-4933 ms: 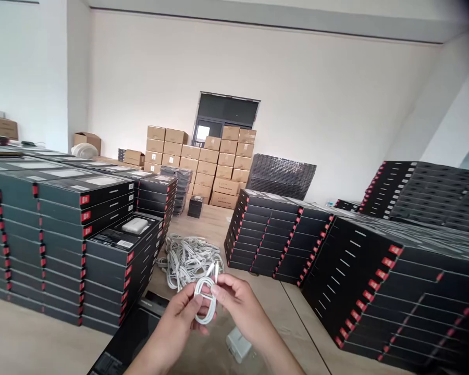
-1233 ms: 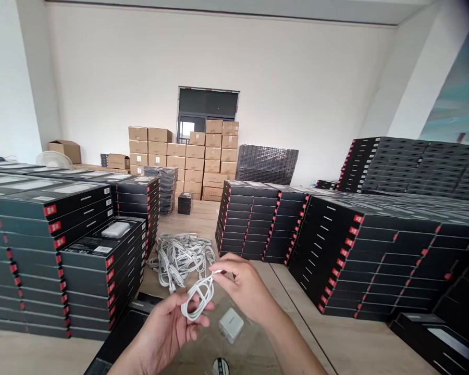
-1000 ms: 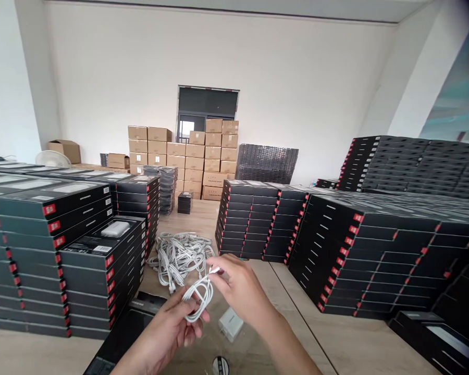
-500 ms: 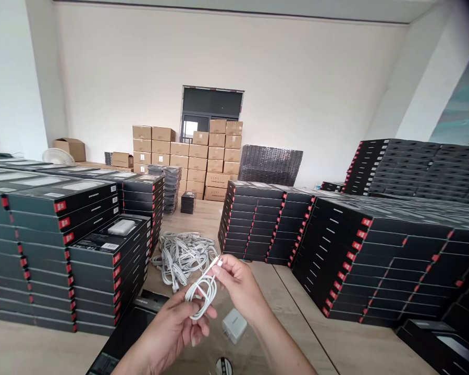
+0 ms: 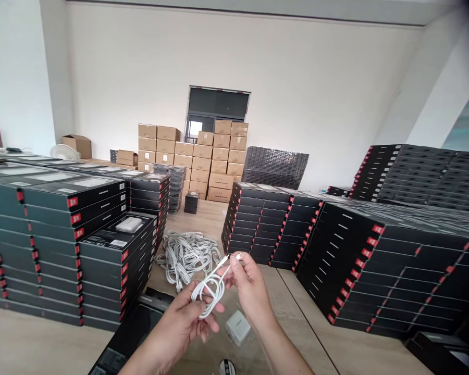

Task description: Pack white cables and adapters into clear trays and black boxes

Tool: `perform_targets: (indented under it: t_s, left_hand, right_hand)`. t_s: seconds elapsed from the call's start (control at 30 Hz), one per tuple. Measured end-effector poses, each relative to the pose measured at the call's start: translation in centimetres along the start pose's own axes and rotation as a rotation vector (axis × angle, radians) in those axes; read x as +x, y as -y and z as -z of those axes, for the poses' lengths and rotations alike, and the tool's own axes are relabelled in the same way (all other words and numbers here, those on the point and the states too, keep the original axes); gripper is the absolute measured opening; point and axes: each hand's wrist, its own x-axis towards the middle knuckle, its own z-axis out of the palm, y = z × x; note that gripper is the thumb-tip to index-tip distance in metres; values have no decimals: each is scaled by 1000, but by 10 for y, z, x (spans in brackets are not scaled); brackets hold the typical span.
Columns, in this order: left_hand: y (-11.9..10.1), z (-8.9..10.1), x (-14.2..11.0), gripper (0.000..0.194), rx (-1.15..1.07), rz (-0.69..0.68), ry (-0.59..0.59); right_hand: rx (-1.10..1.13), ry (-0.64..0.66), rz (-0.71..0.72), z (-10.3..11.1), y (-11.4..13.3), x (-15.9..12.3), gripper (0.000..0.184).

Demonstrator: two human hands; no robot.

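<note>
wooden tabletop [image 5: 31, 344] carries it all: nearest, at 6 o'clock, the left hand [image 5: 180, 325] pinches a nearly finished coil of white cable [image 5: 208, 291], while the right hand [image 5: 250, 289] grips its loose plug end, not yet tucked in; a white charger [image 5: 237, 327] lies just below; farther, at 12 o'clock, a cable heap [image 5: 187, 255] waits uncoiled between stacks of black boxes [image 5: 269, 224]

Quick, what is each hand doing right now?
Left hand: closed on the coiled white cable.
Right hand: fingers pinched on the same cable's plug end.
</note>
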Motion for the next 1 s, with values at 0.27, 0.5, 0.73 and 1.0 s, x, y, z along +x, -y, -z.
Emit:
perform_targets:
  t_s: [0.27,0.5,0.73,1.0]
  left_hand:
    - [9,13,6,50,32,-51,-44]
    - [16,13,8,45,153,-73,-53]
    - [17,14,8,36,263,-20,20]
    - [12,10,3,26,348,-70,6]
  right_hand:
    - [-130,36,22,10,8,4,30]
    - [-855,134,567,21,26,0,35]
    - [-1173,311,666,17,39,-9,19]
    - [-1227,302,680,11,39,-13,15]
